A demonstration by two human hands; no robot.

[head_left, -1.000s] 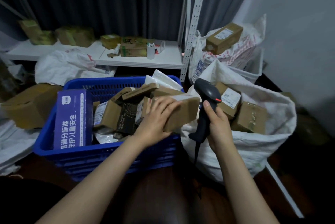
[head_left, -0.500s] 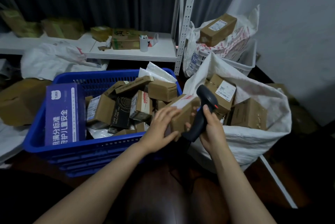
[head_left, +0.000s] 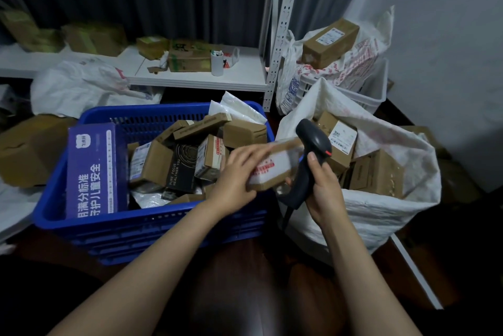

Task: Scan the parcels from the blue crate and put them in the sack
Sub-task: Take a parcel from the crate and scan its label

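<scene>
Now: left hand (head_left: pixel 236 180) grips cardboard parcel (head_left: pixel 275 165) over crate's right edge | right hand (head_left: pixel 322 186) clasps matte black scanner (head_left: pixel 313 156) | ribbed blue crate (head_left: pixel 152 222) brims with boxes | woven white sack (head_left: pixel 381 210) holds cartons

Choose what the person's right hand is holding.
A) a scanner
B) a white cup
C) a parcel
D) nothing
A: the right hand grips the black scanner by its handle, while the left hand holds the parcel beside it.
</scene>
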